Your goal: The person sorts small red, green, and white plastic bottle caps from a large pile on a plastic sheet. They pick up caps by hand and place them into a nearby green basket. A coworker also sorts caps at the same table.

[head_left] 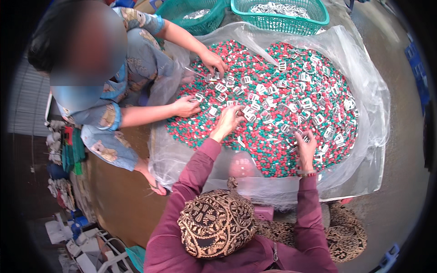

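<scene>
A wide heap of small red, green and white pellets [268, 157] lies before me, with many silver slotted metal buckles [306, 104] scattered through it. My left hand [229, 120] reaches over the heap's near left part, its fingers closed at the edge of a metal buckle [249, 114]. On the right, my right hand [307, 144] has thumb and fingers pinched on another buckle, mostly hidden by the fingertips. Across to the left, a co-worker's two hands [186, 107] also handle buckles in the pellets.
Translucent mesh sheeting [371, 91] lies under and around the heap. Two green plastic baskets [280, 22] stand at the far side, holding metal pieces. The co-worker [150, 50] sits close at left. My patterned-trousered knee [216, 223] rises between my arms. Assorted items [91, 250] pile up at lower left.
</scene>
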Motion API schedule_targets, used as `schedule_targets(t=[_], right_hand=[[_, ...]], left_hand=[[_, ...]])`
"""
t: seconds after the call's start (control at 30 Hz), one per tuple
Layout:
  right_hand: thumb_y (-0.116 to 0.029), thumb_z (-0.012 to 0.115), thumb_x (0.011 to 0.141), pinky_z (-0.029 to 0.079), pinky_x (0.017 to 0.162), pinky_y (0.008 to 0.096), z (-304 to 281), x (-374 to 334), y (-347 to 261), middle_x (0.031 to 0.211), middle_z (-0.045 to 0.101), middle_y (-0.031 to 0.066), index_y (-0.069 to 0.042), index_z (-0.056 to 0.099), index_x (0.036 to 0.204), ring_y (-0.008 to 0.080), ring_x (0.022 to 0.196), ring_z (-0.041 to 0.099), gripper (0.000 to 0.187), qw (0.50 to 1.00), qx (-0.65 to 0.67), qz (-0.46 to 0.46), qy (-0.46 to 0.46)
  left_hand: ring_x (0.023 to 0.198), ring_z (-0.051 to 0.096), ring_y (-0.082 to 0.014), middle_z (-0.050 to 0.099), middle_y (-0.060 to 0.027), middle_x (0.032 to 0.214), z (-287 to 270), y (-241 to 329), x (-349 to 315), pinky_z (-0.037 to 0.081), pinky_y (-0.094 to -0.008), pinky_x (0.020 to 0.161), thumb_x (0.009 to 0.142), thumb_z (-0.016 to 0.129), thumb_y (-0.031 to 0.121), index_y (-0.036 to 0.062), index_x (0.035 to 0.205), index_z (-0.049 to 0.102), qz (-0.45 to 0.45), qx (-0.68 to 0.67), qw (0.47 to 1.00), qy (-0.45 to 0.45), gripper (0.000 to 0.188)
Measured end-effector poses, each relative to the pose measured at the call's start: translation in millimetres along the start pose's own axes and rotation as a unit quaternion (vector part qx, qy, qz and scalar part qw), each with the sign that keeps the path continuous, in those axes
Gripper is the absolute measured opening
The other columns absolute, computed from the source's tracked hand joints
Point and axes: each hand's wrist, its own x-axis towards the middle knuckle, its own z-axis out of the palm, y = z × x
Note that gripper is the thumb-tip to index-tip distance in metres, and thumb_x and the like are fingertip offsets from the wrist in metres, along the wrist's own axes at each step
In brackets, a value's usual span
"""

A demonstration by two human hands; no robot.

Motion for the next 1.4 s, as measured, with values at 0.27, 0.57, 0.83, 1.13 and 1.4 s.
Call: schedule_targets(t=[0.27, 0.57, 0.83, 1.13, 1.4], right_hand=[[0.004, 0.049, 0.075, 0.045, 0.041, 0.0218, -1.4, -41.8, -56.9, 0.095, 0.057, 0.0081, -0.008, 0.047, 0.105, 0.0164, 0.073, 0.062, 0.032, 0.866, 0.441, 0.139, -0.189], [0.003, 0.061, 0.080, 0.058, 0.049, 0.0275, 28.3, -43.5, -70.6, 0.107, 0.060, 0.0138, 0.001, 0.052, 0.119, 0.0278, 0.087, 0.067, 0.040, 0.865, 0.391, 0.194, -0.247], [-0.011, 0.063, 0.086, 0.051, 0.043, 0.0234, 32.1, -47.1, -72.4, 0.104, 0.062, 0.0104, -0.002, 0.050, 0.125, 0.0187, 0.077, 0.066, 0.042, 0.859, 0.405, 0.187, -0.252], [-0.017, 0.066, 0.086, 0.052, 0.043, 0.0242, 33.7, -55.1, -72.6, 0.089, 0.064, 0.0050, -0.005, 0.055, 0.115, 0.0134, 0.067, 0.064, 0.033, 0.808, 0.464, 0.260, -0.255], [-0.006, 0.065, 0.084, 0.053, 0.042, 0.0242, 36.2, -53.0, -82.5, 0.077, 0.062, 0.0046, -0.002, 0.062, 0.090, 0.0111, 0.062, 0.061, 0.008, 0.936, 0.312, 0.126, -0.101]], left_hand=[[0.073, 0.062, -0.0281, 0.059, -0.0134, 0.090, 8.0, -6.3, 16.1, 0.050, -0.0383, 0.065, 0.084, 0.061, 0.010, 0.0018, 0.098, 0.064, 0.076, 0.068, 0.989, 0.109, 0.016], [0.062, 0.056, -0.0058, 0.062, -0.0018, 0.083, -29.5, 68.6, -12.0, 0.043, -0.0208, 0.045, 0.089, 0.062, 0.016, 0.0037, 0.103, 0.059, -0.113, -0.417, 0.897, -0.094, 0.019], [0.061, 0.058, -0.0064, 0.063, -0.0027, 0.087, -14.6, 79.8, -18.4, 0.041, -0.0193, 0.038, 0.087, 0.063, 0.012, 0.0051, 0.115, 0.054, -0.113, -0.535, 0.828, -0.125, 0.030], [0.074, 0.059, -0.0057, 0.062, 0.0004, 0.089, 4.3, 78.3, -35.1, 0.047, -0.0214, 0.057, 0.086, 0.067, 0.014, 0.0065, 0.109, 0.058, -0.046, -0.487, 0.851, -0.193, 0.026], [0.081, 0.065, -0.0236, 0.064, -0.0085, 0.088, 15.3, 96.6, -44.7, 0.051, -0.0331, 0.072, 0.082, 0.063, 0.004, 0.0051, 0.096, 0.065, 0.172, -0.097, 0.977, 0.079, 0.014]])
